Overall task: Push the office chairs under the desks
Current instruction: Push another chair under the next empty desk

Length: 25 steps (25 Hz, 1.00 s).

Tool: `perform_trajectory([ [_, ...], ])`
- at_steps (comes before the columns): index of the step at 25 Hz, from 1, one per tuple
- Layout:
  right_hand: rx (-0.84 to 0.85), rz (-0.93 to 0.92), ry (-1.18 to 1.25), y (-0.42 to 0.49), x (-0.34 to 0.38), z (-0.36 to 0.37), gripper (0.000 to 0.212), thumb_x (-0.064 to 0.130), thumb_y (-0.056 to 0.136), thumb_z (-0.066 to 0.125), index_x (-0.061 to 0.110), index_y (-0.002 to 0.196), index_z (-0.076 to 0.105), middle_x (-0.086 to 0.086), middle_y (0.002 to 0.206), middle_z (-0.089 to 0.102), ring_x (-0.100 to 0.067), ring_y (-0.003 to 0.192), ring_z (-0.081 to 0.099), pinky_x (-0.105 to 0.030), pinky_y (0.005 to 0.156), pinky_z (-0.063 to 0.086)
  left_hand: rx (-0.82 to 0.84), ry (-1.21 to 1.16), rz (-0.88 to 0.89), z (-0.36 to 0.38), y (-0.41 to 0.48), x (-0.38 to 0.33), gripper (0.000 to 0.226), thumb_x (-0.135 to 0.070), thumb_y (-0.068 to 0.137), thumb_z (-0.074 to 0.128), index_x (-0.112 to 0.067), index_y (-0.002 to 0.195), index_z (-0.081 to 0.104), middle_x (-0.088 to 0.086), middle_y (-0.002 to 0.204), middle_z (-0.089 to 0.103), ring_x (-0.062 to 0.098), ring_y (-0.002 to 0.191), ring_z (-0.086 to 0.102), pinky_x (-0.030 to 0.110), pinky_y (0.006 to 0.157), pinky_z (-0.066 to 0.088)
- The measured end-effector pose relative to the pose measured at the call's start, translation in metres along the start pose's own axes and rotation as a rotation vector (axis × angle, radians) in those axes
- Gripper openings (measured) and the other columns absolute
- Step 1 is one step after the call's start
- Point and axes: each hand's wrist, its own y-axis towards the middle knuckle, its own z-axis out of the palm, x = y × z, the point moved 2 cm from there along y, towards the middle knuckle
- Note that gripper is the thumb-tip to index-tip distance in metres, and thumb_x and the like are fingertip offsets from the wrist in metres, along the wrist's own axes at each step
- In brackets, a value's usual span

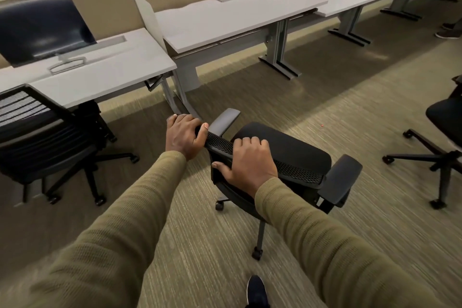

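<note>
Your left hand (183,136) and right hand (246,161) both grip the top edge of the chair (282,150) backrest; it stands on carpet (337,107), apart from the worktop (225,20).

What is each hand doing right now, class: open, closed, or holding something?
Left hand: closed, gripping the top edge of the chair backrest.
Right hand: closed, gripping the same backrest edge.

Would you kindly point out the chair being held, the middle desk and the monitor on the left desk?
Held chair (295,150), head view: on its seat cushion.
Middle desk (225,20), head view: on its bare tabletop.
Left monitor (42,27), head view: on its dark screen.
</note>
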Motion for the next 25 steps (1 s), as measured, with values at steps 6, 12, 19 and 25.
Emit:
perform_trajectory([
  [6,-0.068,-0.056,0.027,0.096,-0.079,0.031,0.078,0.084,0.085,0.029,0.013,0.097,0.06,-0.009,0.094,0.065,-0.028,0.085,0.057,-0.043,0.076,0.044,0.015,0.027,-0.084,0.043,0.086,-0.022,0.063,-0.054,0.094,0.027,-0.014,0.091,0.075,0.004,0.093,0.069,0.026,0.099,0.059,0.048,0.104,0.032],
  [12,-0.114,-0.105,0.081,0.195,-0.169,0.059,0.084,0.09,0.083,0.021,0.019,0.101,0.064,-0.002,0.095,0.067,-0.025,0.088,0.059,-0.041,0.081,0.045,0.05,0.073,-0.055,0.081,0.166,-0.036,0.064,-0.06,0.095,0.026,-0.016,0.092,0.072,0.004,0.09,0.066,0.027,0.091,0.058,0.045,0.094,0.035],
  [19,-0.163,-0.194,0.148,0.321,-0.239,0.091,0.087,0.093,0.082,0.016,0.022,0.092,0.064,0.001,0.084,0.066,-0.022,0.081,0.059,-0.037,0.074,0.04,0.011,0.141,-0.173,0.129,0.26,-0.047,0.065,-0.061,0.096,0.025,-0.016,0.088,0.072,0.005,0.088,0.065,0.027,0.087,0.058,0.045,0.092,0.037],
  [25,-0.09,-0.303,0.212,0.44,-0.284,0.115,0.092,0.097,0.076,0.011,0.023,0.094,0.064,0.001,0.088,0.067,-0.021,0.084,0.059,-0.039,0.078,0.042,0.08,0.21,-0.266,0.162,0.351,-0.046,0.073,-0.07,0.093,0.018,-0.019,0.097,0.07,0.005,0.096,0.063,0.028,0.095,0.057,0.046,0.092,0.039],
])
